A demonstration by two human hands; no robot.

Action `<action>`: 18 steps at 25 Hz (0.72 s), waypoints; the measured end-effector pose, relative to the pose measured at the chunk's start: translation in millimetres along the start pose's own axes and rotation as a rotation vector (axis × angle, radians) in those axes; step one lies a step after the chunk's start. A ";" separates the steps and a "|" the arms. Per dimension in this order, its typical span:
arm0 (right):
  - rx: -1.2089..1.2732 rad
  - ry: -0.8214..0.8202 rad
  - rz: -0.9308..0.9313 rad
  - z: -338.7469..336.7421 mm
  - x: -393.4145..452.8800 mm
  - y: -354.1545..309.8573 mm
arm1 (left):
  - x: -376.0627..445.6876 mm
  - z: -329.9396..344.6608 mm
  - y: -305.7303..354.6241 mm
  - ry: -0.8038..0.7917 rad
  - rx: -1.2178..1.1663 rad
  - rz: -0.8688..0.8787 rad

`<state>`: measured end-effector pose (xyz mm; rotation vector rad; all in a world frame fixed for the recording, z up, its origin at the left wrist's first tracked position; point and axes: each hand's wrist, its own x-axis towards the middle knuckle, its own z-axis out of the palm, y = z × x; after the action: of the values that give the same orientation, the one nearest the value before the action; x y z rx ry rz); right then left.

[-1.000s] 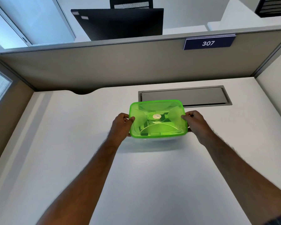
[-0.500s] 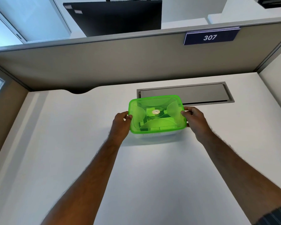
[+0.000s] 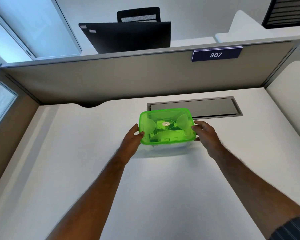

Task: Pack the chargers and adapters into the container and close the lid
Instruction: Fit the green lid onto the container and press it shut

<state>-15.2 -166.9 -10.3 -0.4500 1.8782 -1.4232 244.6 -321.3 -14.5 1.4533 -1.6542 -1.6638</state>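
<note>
A clear container point(image 3: 164, 149) with a translucent green lid point(image 3: 166, 125) on top stands on the white desk point(image 3: 93, 170), just in front of a grey cable hatch. Dim shapes of chargers show through the lid. My left hand point(image 3: 131, 138) lies against the container's left side, its thumb touching the lid's rim. My right hand point(image 3: 205, 134) is at the right side with loosely spread fingers, the fingertips just touching the lid's edge. Neither hand wraps around anything.
The grey cable hatch point(image 3: 197, 107) is set into the desk behind the container. Beige partition walls point(image 3: 111, 84) close off the desk at the back and both sides, with a sign reading 307 point(image 3: 216, 54). A black monitor back point(image 3: 128, 36) rises beyond the partition.
Both hands gripped the lid's side edges before; now their fingers have loosened and straightened, the right hand easing off the rim. The container has stayed in place while the view tilted up.
</note>
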 end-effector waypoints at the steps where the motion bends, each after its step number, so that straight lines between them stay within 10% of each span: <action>1: 0.018 -0.011 0.002 -1.2 -4.4 -1.9 | -4.6 -1.7 2.5 -0.042 -0.002 -0.009; 8: 0.252 -0.083 0.052 -9.8 -32.7 4.5 | -18.2 -0.3 15.8 -0.156 0.164 0.022; 18: -0.053 0.001 -0.018 -4.1 -41.9 11.1 | -21.7 -4.0 6.5 -0.026 0.544 0.187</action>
<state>11.8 -133.0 -6.0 -0.4932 1.9213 -1.3885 254.0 -306.7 0.7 1.4411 -2.2990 -1.1852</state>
